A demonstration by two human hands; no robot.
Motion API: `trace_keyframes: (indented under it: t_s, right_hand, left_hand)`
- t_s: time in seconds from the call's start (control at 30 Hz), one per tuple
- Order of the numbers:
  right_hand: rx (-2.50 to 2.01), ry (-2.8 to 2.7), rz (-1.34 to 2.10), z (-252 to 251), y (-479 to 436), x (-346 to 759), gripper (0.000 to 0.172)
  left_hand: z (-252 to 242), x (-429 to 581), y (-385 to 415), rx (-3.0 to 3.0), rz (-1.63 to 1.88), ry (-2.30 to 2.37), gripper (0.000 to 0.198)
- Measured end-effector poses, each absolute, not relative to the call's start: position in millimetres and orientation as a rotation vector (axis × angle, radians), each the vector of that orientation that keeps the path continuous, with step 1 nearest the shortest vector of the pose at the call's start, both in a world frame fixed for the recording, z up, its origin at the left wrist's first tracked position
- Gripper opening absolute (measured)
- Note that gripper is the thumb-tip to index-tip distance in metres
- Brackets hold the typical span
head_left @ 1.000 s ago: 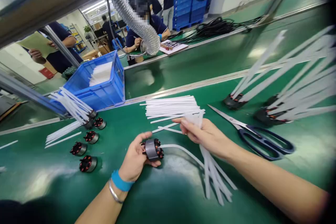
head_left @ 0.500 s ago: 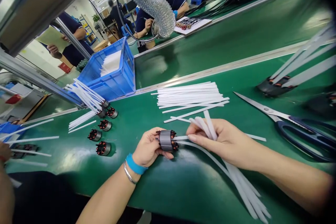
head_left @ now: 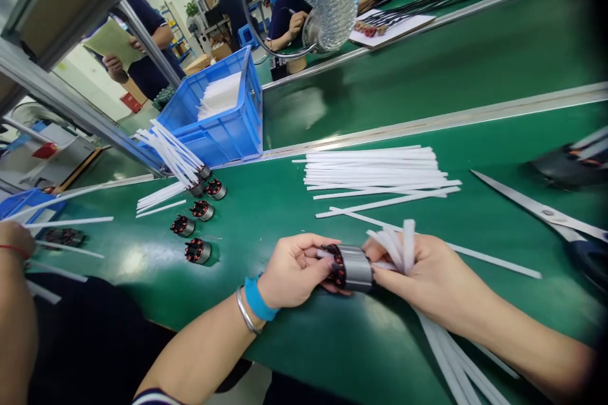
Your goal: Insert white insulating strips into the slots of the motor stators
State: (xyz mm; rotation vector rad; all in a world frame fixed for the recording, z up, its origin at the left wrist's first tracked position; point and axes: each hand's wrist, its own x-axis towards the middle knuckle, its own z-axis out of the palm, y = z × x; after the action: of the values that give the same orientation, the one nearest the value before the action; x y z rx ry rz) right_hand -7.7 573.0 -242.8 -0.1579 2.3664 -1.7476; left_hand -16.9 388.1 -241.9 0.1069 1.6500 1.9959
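Observation:
A motor stator [head_left: 357, 267], a grey metal cylinder with copper windings, is held level above the green table between both hands. My left hand [head_left: 295, 271] is closed at its left end, thumb and fingers at a white strip end that pokes out there. At the right end my right hand [head_left: 427, 266] is closed round a bunch of white strips [head_left: 406, 247], with its fingertips against the stator. Their long tails [head_left: 451, 354] hang below my right wrist. Where the strips pass inside the stator is hidden.
A pile of white strips [head_left: 370, 168] lies beyond my hands. Scissors [head_left: 536, 205] and another stator [head_left: 565, 164] are at the right. Several stators [head_left: 197, 251] stand left, near a blue crate [head_left: 213, 145]. A co-worker's hand [head_left: 16, 240] is at the far left.
The stator has turned and moved closer to my right hand. My left fingers have shifted to its left end, where a strip end now shows. The view has swung left.

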Motion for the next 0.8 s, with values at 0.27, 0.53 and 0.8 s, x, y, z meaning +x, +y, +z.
trace_keyframes:
  t_s: [0.27, 0.53, 0.8]
  right_hand:
    - [-0.176, 2.346, -1.634, -255, 572, -5, 0.019]
    - [-0.066, 2.277, -1.636, -246, 572, -9, 0.028]
    - [-0.255, 2.124, -1.593, -240, 580, -6, 0.016]
  left_hand:
    - [-240, -13, 388, 0.156, 1.920, 1.796, 0.032]
    - [-237, -17, 382, 0.082, 1.906, 1.669, 0.031]
    - [-241, -26, 372, 0.070, 1.831, 1.362, 0.048]
